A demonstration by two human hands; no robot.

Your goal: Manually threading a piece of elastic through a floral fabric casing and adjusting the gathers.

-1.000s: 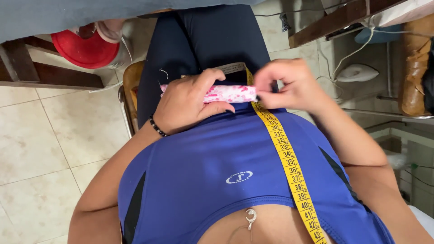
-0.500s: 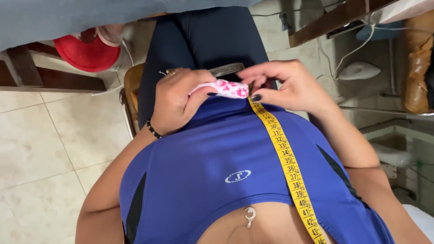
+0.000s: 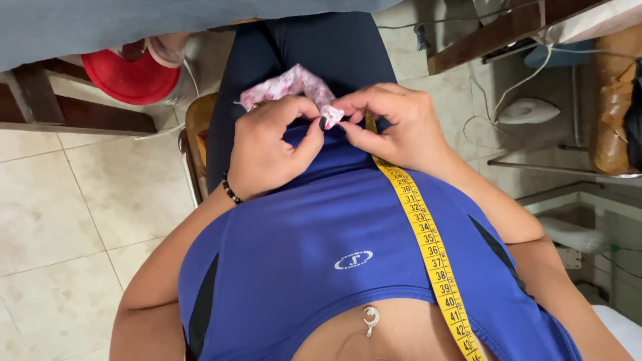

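Pinching a pink patterned cloth at twelve o'clock, the left hand and right hand are closed on its edge; the cloth could be dropped to the floor if loosened.

The left hand and right hand are pinching a small pink-and-white patterned cloth between their fingertips above the lap. A yellow measuring tape is hanging down over the blue top.
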